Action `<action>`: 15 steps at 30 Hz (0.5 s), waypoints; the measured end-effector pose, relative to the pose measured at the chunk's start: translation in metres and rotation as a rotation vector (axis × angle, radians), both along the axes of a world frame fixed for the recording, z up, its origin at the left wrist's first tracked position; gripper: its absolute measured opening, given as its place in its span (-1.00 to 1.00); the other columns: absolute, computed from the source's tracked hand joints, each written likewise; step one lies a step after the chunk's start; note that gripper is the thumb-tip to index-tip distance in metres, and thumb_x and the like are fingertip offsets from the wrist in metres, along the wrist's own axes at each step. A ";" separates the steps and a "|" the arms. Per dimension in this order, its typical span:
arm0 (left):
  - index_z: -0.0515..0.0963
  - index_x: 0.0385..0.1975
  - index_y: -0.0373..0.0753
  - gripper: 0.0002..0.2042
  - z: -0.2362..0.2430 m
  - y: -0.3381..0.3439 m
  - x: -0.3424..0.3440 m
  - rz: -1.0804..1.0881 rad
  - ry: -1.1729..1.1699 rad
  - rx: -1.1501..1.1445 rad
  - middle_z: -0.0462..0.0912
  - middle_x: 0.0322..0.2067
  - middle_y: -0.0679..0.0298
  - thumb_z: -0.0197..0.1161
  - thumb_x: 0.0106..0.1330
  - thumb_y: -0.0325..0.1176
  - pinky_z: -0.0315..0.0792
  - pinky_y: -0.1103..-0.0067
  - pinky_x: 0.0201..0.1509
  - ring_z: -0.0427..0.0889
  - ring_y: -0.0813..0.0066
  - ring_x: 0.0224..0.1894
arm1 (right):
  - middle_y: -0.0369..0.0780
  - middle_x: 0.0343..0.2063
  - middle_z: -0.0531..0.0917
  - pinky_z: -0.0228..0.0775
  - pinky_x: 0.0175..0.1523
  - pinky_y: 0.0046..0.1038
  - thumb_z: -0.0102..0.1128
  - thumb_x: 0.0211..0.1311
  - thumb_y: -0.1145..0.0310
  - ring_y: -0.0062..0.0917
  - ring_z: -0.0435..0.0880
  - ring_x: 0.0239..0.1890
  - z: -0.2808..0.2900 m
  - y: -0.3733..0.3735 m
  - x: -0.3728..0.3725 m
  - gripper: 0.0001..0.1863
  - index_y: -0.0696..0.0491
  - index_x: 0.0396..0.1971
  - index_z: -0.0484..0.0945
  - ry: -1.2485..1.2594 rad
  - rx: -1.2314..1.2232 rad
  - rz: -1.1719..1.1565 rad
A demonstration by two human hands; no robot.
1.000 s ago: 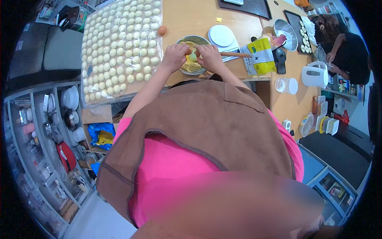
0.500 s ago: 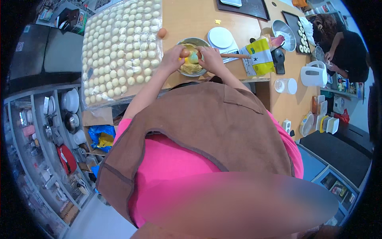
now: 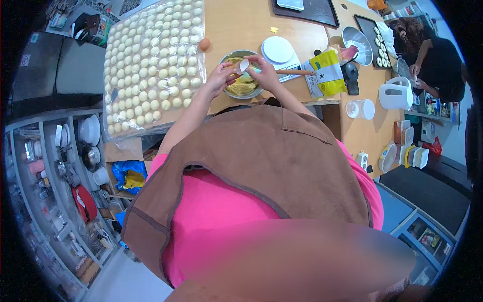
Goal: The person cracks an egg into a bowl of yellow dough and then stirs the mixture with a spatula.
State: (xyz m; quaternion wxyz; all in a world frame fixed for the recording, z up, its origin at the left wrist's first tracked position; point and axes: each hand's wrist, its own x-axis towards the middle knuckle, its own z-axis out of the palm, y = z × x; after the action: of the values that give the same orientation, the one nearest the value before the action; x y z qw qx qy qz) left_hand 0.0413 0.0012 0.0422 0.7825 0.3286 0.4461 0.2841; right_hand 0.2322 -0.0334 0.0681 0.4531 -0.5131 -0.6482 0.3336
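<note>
Over a metal bowl point(image 3: 229, 56) of yellow batter or dough point(image 3: 241, 89), both hands hold a broken eggshell point(image 3: 244, 65), its white inside showing. My right hand point(image 3: 265, 74) pinches the shell between thumb and fingers. My left hand point(image 3: 220, 79) is closed at the bowl's left rim, its curled fingers around the other part of the shell, which is mostly hidden. A wooden handle point(image 3: 294, 72) sticks out of the bowl to the right. One whole brown egg point(image 3: 204, 44) rests on the table beyond my left hand.
Left of the bowl lies a plastic-covered sheet of many pale dough balls point(image 3: 151, 65). To the right are a white kitchen scale point(image 3: 277, 49), a yellow-and-white bag point(image 3: 327, 73) and a metal bowl point(image 3: 358, 45). A co-worker point(image 3: 437, 70) works at the far right.
The egg between my hands has been opened, and its contents no longer hang between the halves. The shell's white inside now faces up. My left hand has shifted slightly left and down.
</note>
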 end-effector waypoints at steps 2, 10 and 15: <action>0.15 0.06 -0.20 -0.53 0.000 -0.002 0.000 -0.010 -0.028 -0.028 0.51 -0.17 0.18 0.19 0.19 -0.35 0.41 0.64 -0.24 0.54 0.47 -0.19 | -0.15 -0.18 0.55 0.31 0.05 -0.37 0.25 -0.06 0.36 -0.29 0.51 -0.06 -0.002 0.001 -0.001 -0.62 0.09 -0.17 0.47 -0.072 0.049 0.036; 0.15 0.05 -0.19 -0.53 0.003 -0.002 0.000 0.004 -0.087 -0.078 0.47 -0.23 0.24 0.20 0.19 -0.35 0.44 0.64 -0.24 0.54 0.48 -0.25 | -0.21 -0.03 0.46 0.17 0.10 -0.25 0.29 -0.09 0.18 -0.33 0.35 0.09 0.011 -0.005 -0.007 -0.44 0.02 -0.02 0.39 -0.401 0.293 -0.047; 0.14 0.07 -0.16 -0.50 0.002 -0.004 0.003 -0.036 -0.134 -0.087 0.45 -0.21 0.24 0.22 0.18 -0.32 0.44 0.62 -0.22 0.52 0.49 -0.24 | -0.18 -0.13 0.51 0.22 0.01 -0.27 0.33 -0.18 0.12 -0.33 0.42 0.00 0.014 -0.008 -0.010 -0.35 0.04 -0.02 0.37 -0.488 0.071 -0.012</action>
State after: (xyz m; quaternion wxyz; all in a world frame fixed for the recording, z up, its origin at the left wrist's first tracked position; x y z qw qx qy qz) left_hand 0.0441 -0.0023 0.0443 0.8292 0.2823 0.3987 0.2717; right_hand 0.2221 -0.0410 0.0819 0.3032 -0.5660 -0.7466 0.1740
